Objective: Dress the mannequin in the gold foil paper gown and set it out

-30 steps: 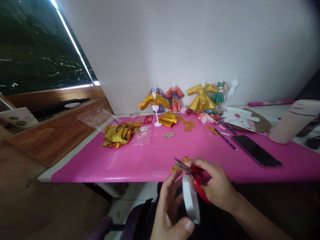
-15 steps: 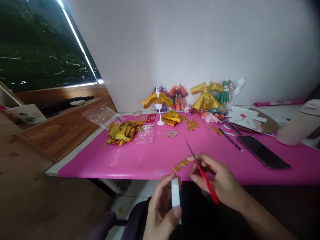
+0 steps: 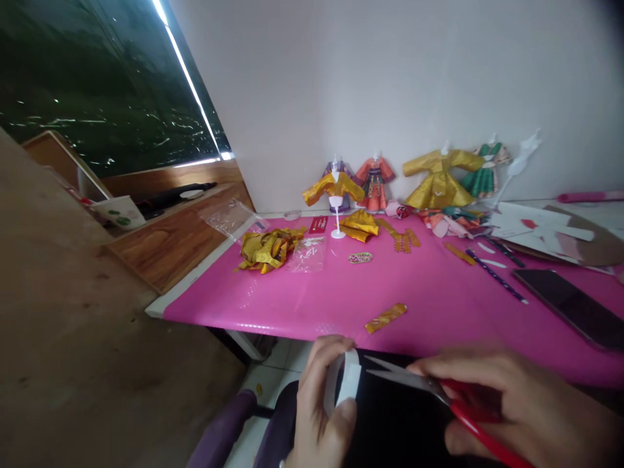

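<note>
The left hand [image 3: 324,403] is raised at the near edge of the surface [image 3: 292,299], its fingers [image 3: 316,364] curved in a grip and its thumb bent in from below. The right hand [image 3: 517,390], partly blurred, overlaps that edge farther right in view, also gripping, index finger [image 3: 458,369] reaching leftward, thumb lower. The hands are apart.

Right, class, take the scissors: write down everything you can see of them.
The scissors have pointed, metallic-looking blades and glossy red handles, plastic by their look. The blades stand slightly apart, tips toward the picture's left. The right hand grips the handles, its fingers hiding part of them. The tips point toward the white roll in the left hand, with a small gap showing between.
</note>
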A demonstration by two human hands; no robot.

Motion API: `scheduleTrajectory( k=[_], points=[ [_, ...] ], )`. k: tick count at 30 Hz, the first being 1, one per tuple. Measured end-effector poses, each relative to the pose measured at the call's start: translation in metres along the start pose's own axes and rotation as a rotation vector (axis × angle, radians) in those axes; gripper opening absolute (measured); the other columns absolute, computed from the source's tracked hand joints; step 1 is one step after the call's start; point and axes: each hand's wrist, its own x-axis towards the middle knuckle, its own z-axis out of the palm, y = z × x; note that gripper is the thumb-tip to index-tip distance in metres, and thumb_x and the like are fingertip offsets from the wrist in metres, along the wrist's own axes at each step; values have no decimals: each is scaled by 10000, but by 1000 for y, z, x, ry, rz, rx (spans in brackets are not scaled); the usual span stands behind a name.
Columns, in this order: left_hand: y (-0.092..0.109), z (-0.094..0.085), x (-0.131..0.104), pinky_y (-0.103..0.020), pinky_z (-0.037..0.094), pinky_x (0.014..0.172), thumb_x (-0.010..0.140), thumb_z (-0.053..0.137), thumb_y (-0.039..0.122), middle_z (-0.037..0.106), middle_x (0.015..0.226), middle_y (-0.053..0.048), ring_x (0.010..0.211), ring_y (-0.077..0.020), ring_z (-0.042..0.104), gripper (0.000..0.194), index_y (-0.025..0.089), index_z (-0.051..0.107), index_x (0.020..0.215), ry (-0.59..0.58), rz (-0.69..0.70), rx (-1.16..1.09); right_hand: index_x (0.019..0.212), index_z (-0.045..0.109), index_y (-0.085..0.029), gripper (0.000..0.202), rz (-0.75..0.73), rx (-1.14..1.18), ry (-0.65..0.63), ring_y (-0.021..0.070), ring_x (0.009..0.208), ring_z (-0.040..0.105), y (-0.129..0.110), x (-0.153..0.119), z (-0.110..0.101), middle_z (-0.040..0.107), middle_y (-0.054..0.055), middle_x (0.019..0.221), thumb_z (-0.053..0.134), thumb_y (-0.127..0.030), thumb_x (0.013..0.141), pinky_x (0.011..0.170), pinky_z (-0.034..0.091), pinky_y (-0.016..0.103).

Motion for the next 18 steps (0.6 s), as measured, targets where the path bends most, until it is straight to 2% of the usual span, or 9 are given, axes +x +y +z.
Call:
scheduleTrajectory(
  k=[3,5,12,18],
  points=[
    [2,-2,3,-377,415,983,907,539,566,568,1222,-50,1147,-286,516,428,323,586,1257,-24,68,16,940,764,-273,310,42,29,-141,155,651,648,-9,2,-2,739,-49,796,744,-116,674,572,508,189],
    [3,-1,6,-356,417,978,911,545,553,574,1189,-42,1120,-261,522,417,319,585,1253,-29,109,14,938,765,-271,327,43,51,-177,154,675,648,-15,3,-2,740,-50,818,733,-91,668,593,508,187],
    [4,2,10,-354,448,930,914,553,516,593,1164,-56,1094,-261,539,399,297,601,1244,-24,162,1,957,764,-288,367,-46,55,-180,143,647,645,-18,3,1,742,-59,811,720,-62,672,558,494,186],
    [5,1,4,-387,418,993,900,563,523,587,1211,-50,1158,-284,511,405,322,606,1249,-26,109,9,1003,769,-319,414,-141,92,-132,161,620,660,-13,0,1,758,-51,816,747,-77,667,531,515,208]
  ],
)
